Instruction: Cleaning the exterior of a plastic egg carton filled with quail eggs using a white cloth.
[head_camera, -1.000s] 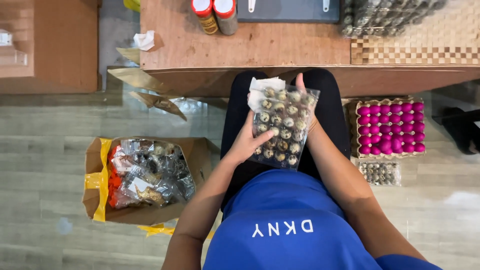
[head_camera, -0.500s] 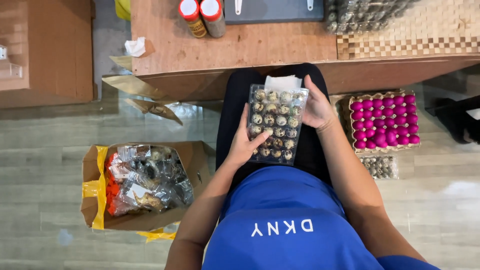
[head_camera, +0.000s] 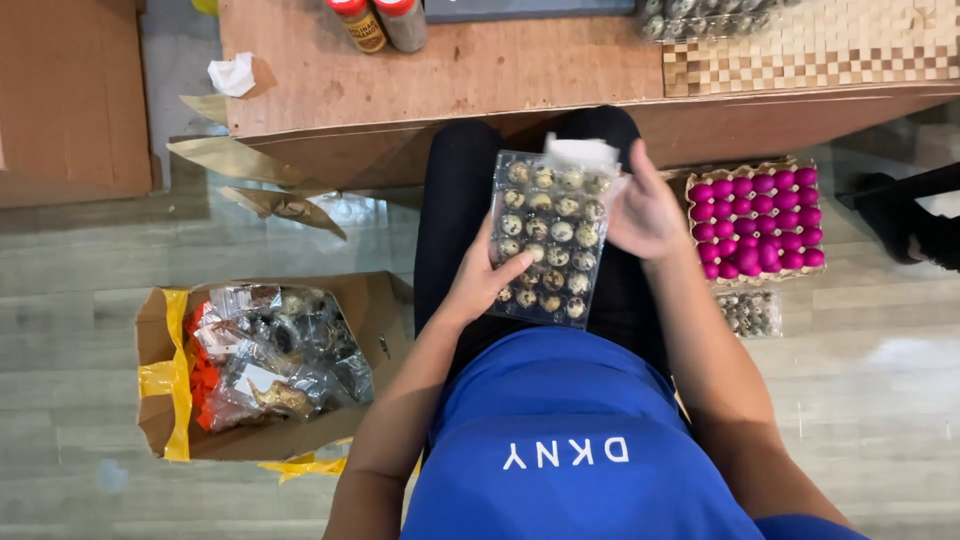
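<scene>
Head view: your fingers (head_camera: 515, 265) clasp a clear carton of speckled quail eggs (head_camera: 550, 238) on your lap, left hand (head_camera: 482, 283) gripping its near-left edge, right hand (head_camera: 645, 212) closed on its far-right edge. A tray of pink eggs (head_camera: 762, 220) sits right; a cardboard box (head_camera: 160, 400) of crumpled wrappers left; the table (head_camera: 500, 70) lies ahead.

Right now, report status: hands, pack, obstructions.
Left hand and right hand both grip the clear quail egg pack over the lap. Nothing between them.
</scene>
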